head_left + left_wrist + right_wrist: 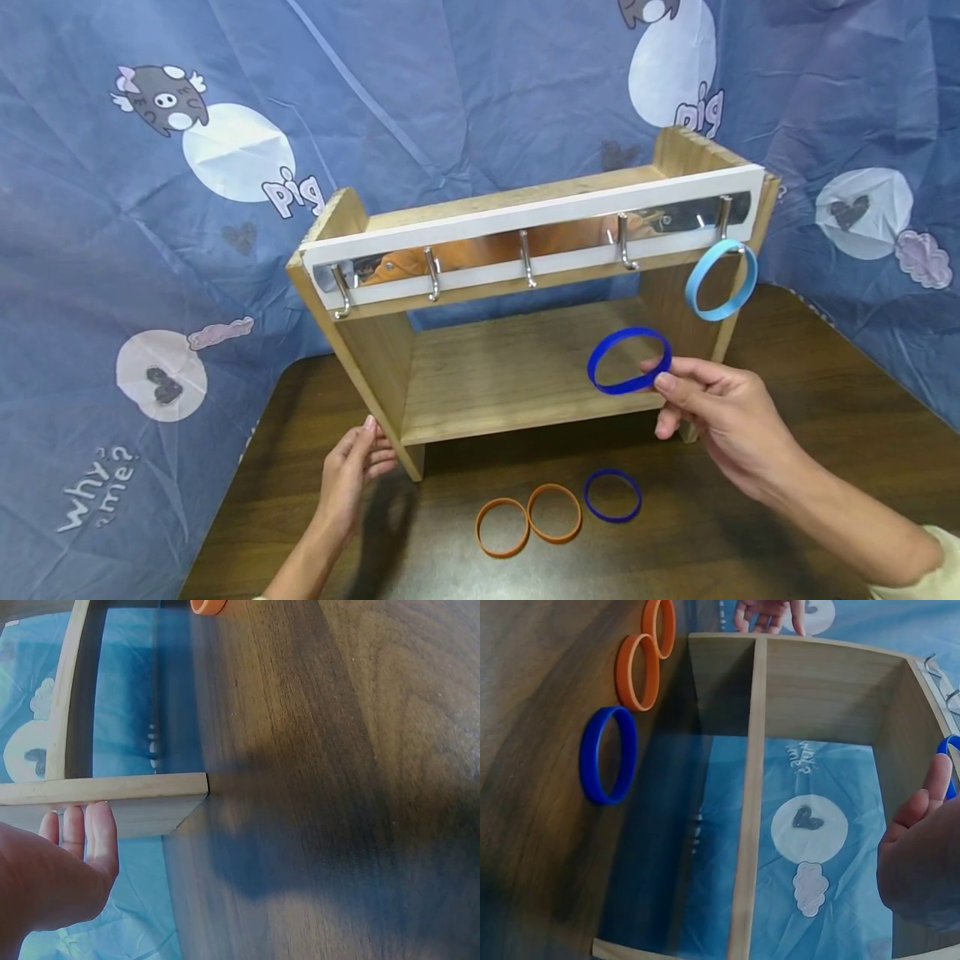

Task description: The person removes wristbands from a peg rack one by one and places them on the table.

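My right hand (727, 421) pinches a dark blue silicone wristband (628, 360) between thumb and fingers, in front of the wooden shelf (517, 354) and below its hook strip. My left hand (352, 471) touches the outer face of the shelf's left side panel low down; the left wrist view shows its fingers (103, 832) straight against the wood. A light blue wristband (696, 287) hangs from the rightmost metal hook (723, 218). On the table in front lie two orange wristbands (477, 533) (619, 675) and another dark blue wristband (587, 500).
The white-backed hook strip (480, 218) runs along the shelf's upper front, with several hooks bearing nothing. The brown wooden table (300, 433) supports the shelf. Behind hangs a blue printed cloth (450, 92).
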`<state>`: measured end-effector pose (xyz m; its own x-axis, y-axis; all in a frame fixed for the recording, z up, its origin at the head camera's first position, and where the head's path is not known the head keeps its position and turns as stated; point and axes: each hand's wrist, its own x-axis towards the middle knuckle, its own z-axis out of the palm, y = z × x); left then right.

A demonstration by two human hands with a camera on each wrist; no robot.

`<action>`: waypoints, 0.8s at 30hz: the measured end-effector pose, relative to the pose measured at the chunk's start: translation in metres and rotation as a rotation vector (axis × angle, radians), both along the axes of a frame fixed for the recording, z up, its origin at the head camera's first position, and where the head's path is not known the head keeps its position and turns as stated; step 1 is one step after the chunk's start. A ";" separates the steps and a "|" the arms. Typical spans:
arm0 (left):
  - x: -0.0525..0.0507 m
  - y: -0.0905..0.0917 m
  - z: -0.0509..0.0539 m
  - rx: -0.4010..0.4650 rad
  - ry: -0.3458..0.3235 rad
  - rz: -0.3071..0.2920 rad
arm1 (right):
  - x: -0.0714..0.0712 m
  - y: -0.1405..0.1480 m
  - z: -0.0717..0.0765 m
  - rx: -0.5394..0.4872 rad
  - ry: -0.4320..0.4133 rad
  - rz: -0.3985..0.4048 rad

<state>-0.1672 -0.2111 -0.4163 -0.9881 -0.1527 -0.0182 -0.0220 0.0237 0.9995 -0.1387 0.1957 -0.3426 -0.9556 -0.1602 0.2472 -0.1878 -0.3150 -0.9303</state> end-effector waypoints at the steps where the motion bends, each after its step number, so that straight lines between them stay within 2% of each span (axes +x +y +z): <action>1: 0.000 0.000 0.000 0.002 0.001 0.001 | 0.000 0.001 -0.001 0.003 0.002 0.001; 5: 0.000 0.000 0.000 0.002 -0.003 0.003 | -0.001 0.004 -0.005 0.028 -0.006 0.015; 11: 0.000 0.001 0.001 -0.020 -0.016 0.001 | -0.001 0.009 -0.011 0.105 -0.032 0.036; 17: 0.000 0.002 0.001 -0.005 -0.013 0.006 | -0.004 0.015 -0.021 0.188 -0.032 0.037; 24: -0.001 0.002 0.000 0.009 -0.002 0.011 | -0.005 0.028 -0.032 0.319 -0.107 0.036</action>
